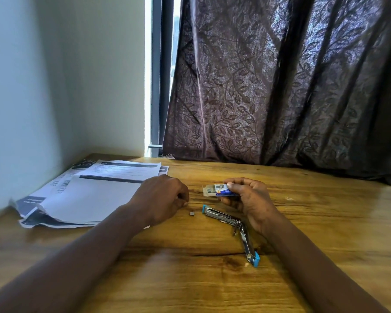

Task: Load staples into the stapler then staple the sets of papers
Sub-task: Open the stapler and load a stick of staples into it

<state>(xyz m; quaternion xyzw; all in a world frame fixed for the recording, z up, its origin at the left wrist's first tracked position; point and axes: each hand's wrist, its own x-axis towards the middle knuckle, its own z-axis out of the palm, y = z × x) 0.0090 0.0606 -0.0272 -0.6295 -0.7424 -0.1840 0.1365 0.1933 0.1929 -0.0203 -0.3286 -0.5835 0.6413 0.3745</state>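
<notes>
Listing the contents of one wooden desk (190,281), seen from the head camera.

- Stapler (219,215) – chrome with blue end caps, swung wide open, lying flat about mid-desk; one arm points toward the far edge, the other toward the near edge.
- Staple box (221,191) – blue and white, its tray slid partly out to the left, held clear of the desk just beyond the stapler.
- Right hand (250,201) – thumb and fingers pinching the staple box by its blue sleeve; the wrist hides part of the stapler's hinge.
- Left hand (165,197) – resting on the desk just left of the stapler, fingers curled inward; whether the fingers hold anything cannot be told.
- Loose staple piece (192,213) – small, grey, lying on the desk between the left hand and the stapler's far blue cap, touching neither.
- Papers (93,195) – several printed sheets overlapping loosely toward the far left corner, the left forearm crossing their near right edge.
- Curtain (280,86) – dark, leaf-patterned, hanging along the far edge.
- Wall (54,86) – pale, along the left edge.
</notes>
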